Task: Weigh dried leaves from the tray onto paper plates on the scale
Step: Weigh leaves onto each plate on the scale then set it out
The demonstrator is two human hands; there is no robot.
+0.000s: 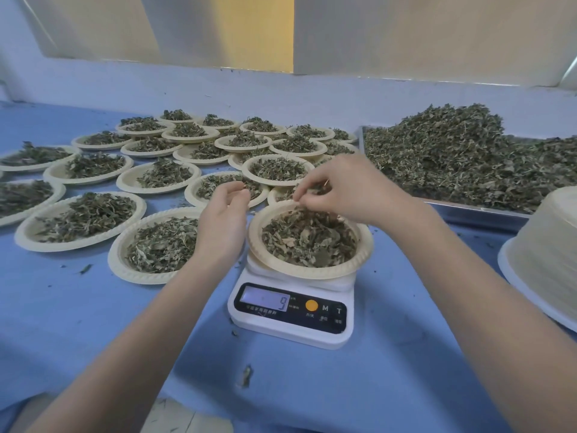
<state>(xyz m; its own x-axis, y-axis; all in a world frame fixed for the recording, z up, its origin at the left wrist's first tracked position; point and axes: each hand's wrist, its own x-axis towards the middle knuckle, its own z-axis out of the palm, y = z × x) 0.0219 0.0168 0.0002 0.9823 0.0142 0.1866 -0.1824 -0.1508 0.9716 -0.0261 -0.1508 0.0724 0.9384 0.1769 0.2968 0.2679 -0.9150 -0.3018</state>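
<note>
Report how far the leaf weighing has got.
Done: many filled plates cover the table's left. In hand: the right hand pinches leaves over the plate on the scale; the left hand hovers beside it. Left: a big heap on the tray.

A plate (312,267) of leaves sits on the scale (290,317); filled plates (81,220) lie left and behind, the tray (468,210) right, on the surface (93,307).
</note>
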